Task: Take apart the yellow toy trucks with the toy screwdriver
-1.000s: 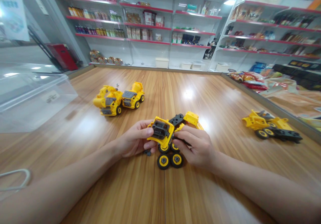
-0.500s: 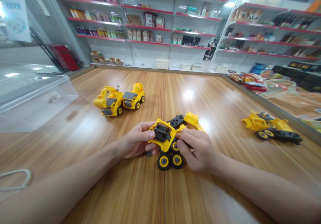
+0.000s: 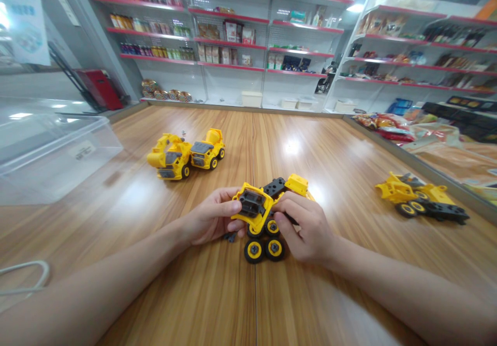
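My left hand [image 3: 217,215] grips a yellow toy truck cab [image 3: 253,208] with a dark inner side turned up. Against the cab's right edge, the fingers of my right hand [image 3: 305,226] are pinched together; what they hold is too hidden to make out. Several black wheels with yellow hubs [image 3: 254,250] stand just below the cab. Behind the hands lie a black chassis piece [image 3: 274,186] and a yellow block part [image 3: 296,183]. A small dark piece [image 3: 230,237] rests under my left fingers.
A yellow excavator toy [image 3: 171,157] and a yellow mixer truck [image 3: 208,149] stand at the back left. More truck parts [image 3: 423,198] lie at the right. A clear plastic bin [image 3: 58,154] is at the left edge. Stocked shelves stand beyond the wooden table [image 3: 186,294].
The cab has tilted slightly in my left hand. The fingers of my right hand have shifted a little beside it.
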### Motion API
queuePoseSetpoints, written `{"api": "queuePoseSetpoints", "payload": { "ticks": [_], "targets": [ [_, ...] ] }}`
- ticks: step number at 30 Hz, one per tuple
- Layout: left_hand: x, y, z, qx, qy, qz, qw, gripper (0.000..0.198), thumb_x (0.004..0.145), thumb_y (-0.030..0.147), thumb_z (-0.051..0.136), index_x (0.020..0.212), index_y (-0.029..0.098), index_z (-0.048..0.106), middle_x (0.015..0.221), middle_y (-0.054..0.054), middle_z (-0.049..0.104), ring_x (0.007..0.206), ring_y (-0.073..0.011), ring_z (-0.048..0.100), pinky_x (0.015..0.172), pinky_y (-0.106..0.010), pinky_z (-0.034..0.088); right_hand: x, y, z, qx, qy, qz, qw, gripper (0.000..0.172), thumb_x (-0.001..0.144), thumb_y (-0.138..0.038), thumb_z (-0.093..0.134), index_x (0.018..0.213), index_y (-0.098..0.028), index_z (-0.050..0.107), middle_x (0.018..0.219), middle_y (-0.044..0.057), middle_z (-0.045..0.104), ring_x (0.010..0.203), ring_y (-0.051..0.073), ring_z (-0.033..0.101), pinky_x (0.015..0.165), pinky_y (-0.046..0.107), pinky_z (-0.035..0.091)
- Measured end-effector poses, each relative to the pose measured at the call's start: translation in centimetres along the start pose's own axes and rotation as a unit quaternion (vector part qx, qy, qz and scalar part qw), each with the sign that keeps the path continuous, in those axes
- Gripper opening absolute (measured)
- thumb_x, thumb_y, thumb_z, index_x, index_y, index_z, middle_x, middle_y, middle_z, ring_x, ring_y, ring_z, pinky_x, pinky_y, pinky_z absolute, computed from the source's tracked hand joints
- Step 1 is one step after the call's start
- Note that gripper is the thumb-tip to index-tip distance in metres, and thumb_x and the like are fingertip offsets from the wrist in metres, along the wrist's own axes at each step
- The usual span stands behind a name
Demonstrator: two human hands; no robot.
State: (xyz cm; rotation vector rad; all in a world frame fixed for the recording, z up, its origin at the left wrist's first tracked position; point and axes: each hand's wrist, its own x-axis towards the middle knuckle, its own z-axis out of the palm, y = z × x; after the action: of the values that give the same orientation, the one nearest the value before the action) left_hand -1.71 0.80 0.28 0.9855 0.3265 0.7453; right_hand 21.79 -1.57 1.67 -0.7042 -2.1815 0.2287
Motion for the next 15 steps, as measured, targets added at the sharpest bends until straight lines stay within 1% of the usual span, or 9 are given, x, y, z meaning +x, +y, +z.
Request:
{"api": "queuePoseSetpoints", "payload": {
  "ticks": [4, 7, 10, 12, 13, 15],
  "targets": [
    [0.03, 0.0, 0.01, 0.0, -0.004, 0.002, 1.0, 0.032, 0.083, 0.032, 0.068, 0.107, 0.011, 0.064, 0.065, 0.001, 0.051, 0.051, -0.0051, 0.039, 0.059, -0.023, 0.05, -0.03, 0.01, 0.19, 0.001, 0.014, -0.002, 1.0, 0.008, 0.085, -0.013, 0.055, 0.091, -0.018, 0.055, 0.084, 0.006, 0.06, 0.076, 0.018, 0.056, 0.068, 0.034, 0.048],
    [0.08, -0.02, 0.02, -0.004, -0.009, 0.006, 1.0, 0.032, 0.083, 0.031, 0.068, 0.107, 0.011, 0.065, 0.065, 0.001, 0.05, 0.052, -0.0051, 0.038, 0.06, -0.023, 0.05, -0.06, 0.07, 0.37, -0.006, 0.013, 0.003, 1.0, 0.007, 0.085, -0.015, 0.056, 0.091, -0.018, 0.054, 0.085, 0.006, 0.06, 0.076, 0.018, 0.057, 0.068, 0.033, 0.047],
    [0.05, -0.05, -0.01, -0.004, -0.01, 0.005, 1.0, 0.031, 0.083, 0.03, 0.068, 0.107, 0.011, 0.065, 0.066, 0.001, 0.05, 0.052, -0.0052, 0.039, 0.059, -0.023, 0.049, -0.06, 0.08, 0.36, -0.009, -0.002, -0.002, 1.0, 0.005, 0.088, -0.014, 0.051, 0.088, -0.018, 0.055, 0.078, 0.004, 0.058, 0.07, 0.017, 0.055, 0.062, 0.031, 0.043],
    [0.01, -0.07, -0.03, -0.003, -0.01, 0.0, 1.0, 0.03, 0.083, 0.029, 0.068, 0.106, 0.011, 0.065, 0.067, 0.001, 0.051, 0.052, -0.0053, 0.039, 0.06, -0.023, 0.05, -0.05, 0.04, 0.23, -0.013, -0.009, -0.007, 1.0, 0.01, 0.089, -0.014, 0.048, 0.082, -0.018, 0.054, 0.07, 0.003, 0.056, 0.064, 0.016, 0.052, 0.059, 0.03, 0.04],
    [0.0, -0.07, -0.04, -0.003, -0.011, -0.002, 1.0, 0.03, 0.082, 0.029, 0.068, 0.106, 0.012, 0.065, 0.068, 0.0, 0.051, 0.052, -0.0053, 0.039, 0.06, -0.023, 0.05, -0.04, 0.01, 0.17, -0.016, -0.008, -0.007, 1.0, 0.012, 0.089, -0.014, 0.048, 0.079, -0.018, 0.054, 0.069, 0.003, 0.055, 0.062, 0.015, 0.051, 0.058, 0.03, 0.039],
    [-0.02, -0.06, -0.02, -0.002, -0.011, -0.003, 1.0, 0.03, 0.082, 0.03, 0.068, 0.106, 0.012, 0.065, 0.068, 0.0, 0.051, 0.052, -0.0052, 0.039, 0.059, -0.023, 0.05, -0.05, -0.05, 0.07, -0.018, 0.0, 0.0, 1.0, 0.01, 0.088, -0.015, 0.05, 0.08, -0.017, 0.054, 0.071, 0.003, 0.057, 0.064, 0.016, 0.052, 0.06, 0.031, 0.04]
  ]
}}
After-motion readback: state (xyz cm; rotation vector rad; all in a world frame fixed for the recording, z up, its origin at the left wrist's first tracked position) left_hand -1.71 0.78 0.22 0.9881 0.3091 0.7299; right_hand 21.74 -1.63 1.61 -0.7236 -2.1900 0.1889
